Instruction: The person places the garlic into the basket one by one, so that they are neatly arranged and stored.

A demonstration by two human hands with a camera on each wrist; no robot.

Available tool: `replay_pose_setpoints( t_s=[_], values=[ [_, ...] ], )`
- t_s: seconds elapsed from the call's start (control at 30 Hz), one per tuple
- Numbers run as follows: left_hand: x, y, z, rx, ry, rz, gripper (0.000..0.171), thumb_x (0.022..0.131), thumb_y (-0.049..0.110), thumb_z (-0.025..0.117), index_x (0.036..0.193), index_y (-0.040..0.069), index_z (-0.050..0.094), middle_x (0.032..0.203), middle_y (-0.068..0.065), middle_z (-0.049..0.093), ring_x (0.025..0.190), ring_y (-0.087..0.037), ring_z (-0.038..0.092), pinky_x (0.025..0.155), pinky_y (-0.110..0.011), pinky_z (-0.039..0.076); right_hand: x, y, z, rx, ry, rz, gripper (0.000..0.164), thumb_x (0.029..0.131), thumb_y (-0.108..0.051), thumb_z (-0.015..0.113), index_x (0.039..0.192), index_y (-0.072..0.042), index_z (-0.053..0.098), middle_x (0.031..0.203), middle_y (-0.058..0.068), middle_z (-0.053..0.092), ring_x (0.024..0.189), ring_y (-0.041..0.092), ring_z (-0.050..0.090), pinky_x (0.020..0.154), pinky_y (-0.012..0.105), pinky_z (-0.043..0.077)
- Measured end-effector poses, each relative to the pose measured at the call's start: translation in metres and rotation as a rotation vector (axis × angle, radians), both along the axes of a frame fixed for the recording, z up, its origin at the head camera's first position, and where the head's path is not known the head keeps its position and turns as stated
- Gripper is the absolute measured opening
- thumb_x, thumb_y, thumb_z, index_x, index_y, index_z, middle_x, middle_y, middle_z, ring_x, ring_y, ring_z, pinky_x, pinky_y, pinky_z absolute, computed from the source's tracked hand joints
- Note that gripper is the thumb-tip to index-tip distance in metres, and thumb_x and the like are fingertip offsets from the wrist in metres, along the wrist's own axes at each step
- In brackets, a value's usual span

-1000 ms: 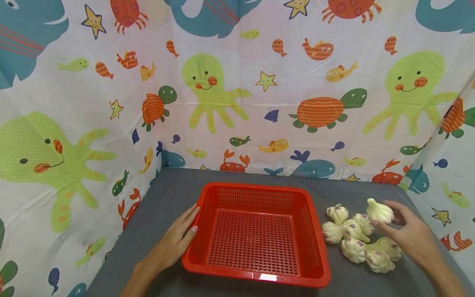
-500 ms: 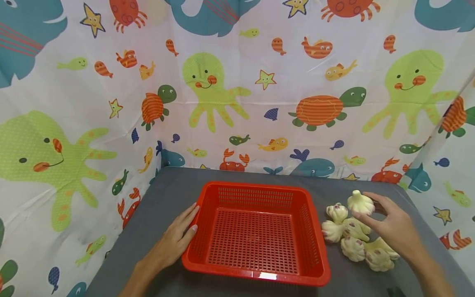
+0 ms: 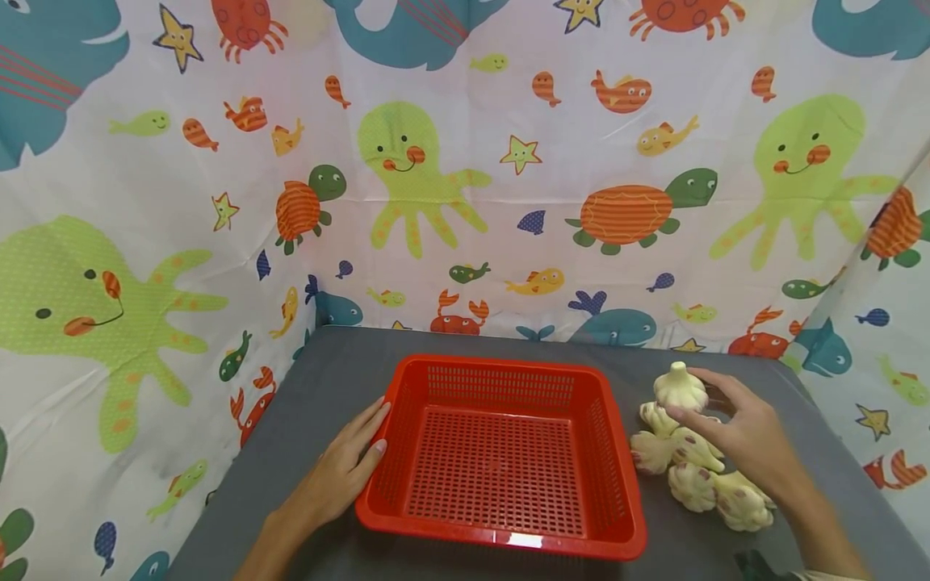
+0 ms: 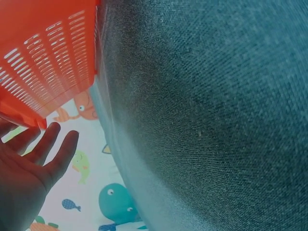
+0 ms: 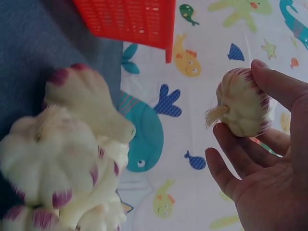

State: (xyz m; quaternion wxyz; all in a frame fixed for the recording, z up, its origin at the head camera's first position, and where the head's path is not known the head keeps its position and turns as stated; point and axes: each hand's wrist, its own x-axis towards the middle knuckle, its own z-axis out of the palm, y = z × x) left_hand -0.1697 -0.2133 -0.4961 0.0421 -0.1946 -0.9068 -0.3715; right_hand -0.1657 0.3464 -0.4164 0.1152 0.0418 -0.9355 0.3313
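A red plastic basket (image 3: 494, 472) with slotted walls stands on the grey cloth, nothing inside it. My left hand (image 3: 337, 472) rests on its left rim, fingers fairly straight; the left wrist view shows the fingers (image 4: 62, 151) extended by the rim. To the basket's right, my right hand (image 3: 748, 436) holds a garlic bulb (image 3: 680, 389) between thumb and fingers, stem up, above the other bulbs. The right wrist view shows this bulb's root tuft and purple streaks. Several more garlic bulbs (image 3: 693, 486) lie in a cluster below, partly hidden by the right hand.
Grey cloth (image 3: 356, 359) covers the table. A white curtain (image 3: 501, 250) printed with sea animals stands behind and at both sides. A dark object (image 3: 756, 565), cut off by the frame, shows beside the right forearm.
My right hand has moved left with the garlic bulb, from the cluster's right side to over its far left bulb; the bulb has turned stem up. The left hand and basket stay put.
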Motion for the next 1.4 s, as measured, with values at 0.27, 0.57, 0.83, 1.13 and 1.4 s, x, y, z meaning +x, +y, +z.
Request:
replay_pose_setpoints(
  t_s=[0.27, 0.57, 0.83, 1.13, 1.4],
  values=[
    [0.000, 0.000, -0.002, 0.014, 0.003, 0.001, 0.060, 0.114, 0.037, 0.050, 0.168, 0.020, 0.033, 0.175, 0.000, 0.028, 0.157, -0.033, 0.032, 0.117, -0.066, 0.037, -0.003, -0.017, 0.007, -0.023, 0.033, 0.017, 0.068, 0.095, -0.045, 0.080, 0.152, -0.017, 0.057, 0.139, 0.007, 0.061, 0.112, 0.022, 0.067, 0.074, 0.020, 0.053],
    [0.000, 0.001, -0.002, 0.026, 0.013, 0.003, 0.059, 0.114, 0.036, 0.050, 0.168, 0.020, 0.034, 0.174, 0.001, 0.030, 0.158, -0.032, 0.032, 0.118, -0.066, 0.036, -0.005, -0.035, 0.021, -0.083, 0.014, 0.068, 0.066, 0.096, -0.042, 0.079, 0.156, -0.028, 0.054, 0.150, 0.006, 0.058, 0.109, -0.003, 0.062, 0.076, 0.028, 0.056],
    [-0.001, 0.002, -0.003, 0.049, 0.009, -0.006, 0.059, 0.113, 0.036, 0.051, 0.168, 0.021, 0.035, 0.174, 0.001, 0.030, 0.158, -0.030, 0.032, 0.118, -0.065, 0.036, -0.010, -0.054, 0.032, -0.123, 0.014, 0.124, 0.064, 0.098, -0.039, 0.078, 0.155, -0.026, 0.053, 0.148, 0.003, 0.059, 0.120, 0.023, 0.067, 0.084, 0.023, 0.054],
    [-0.002, 0.001, -0.005, 0.045, 0.042, -0.002, 0.058, 0.114, 0.033, 0.051, 0.167, 0.019, 0.035, 0.174, 0.000, 0.031, 0.157, -0.031, 0.034, 0.117, -0.065, 0.037, -0.020, -0.076, 0.038, -0.173, 0.046, 0.172, 0.065, 0.097, -0.036, 0.080, 0.154, -0.021, 0.055, 0.142, 0.003, 0.061, 0.120, 0.023, 0.068, 0.090, 0.013, 0.051],
    [-0.002, 0.002, -0.004, 0.057, 0.035, -0.006, 0.058, 0.114, 0.033, 0.051, 0.167, 0.018, 0.036, 0.173, 0.000, 0.031, 0.157, -0.030, 0.033, 0.117, -0.064, 0.037, -0.027, -0.093, 0.040, -0.189, 0.005, 0.184, 0.067, 0.097, -0.041, 0.079, 0.156, -0.021, 0.054, 0.136, 0.009, 0.067, 0.116, 0.032, 0.070, 0.090, 0.045, 0.060]
  ],
)
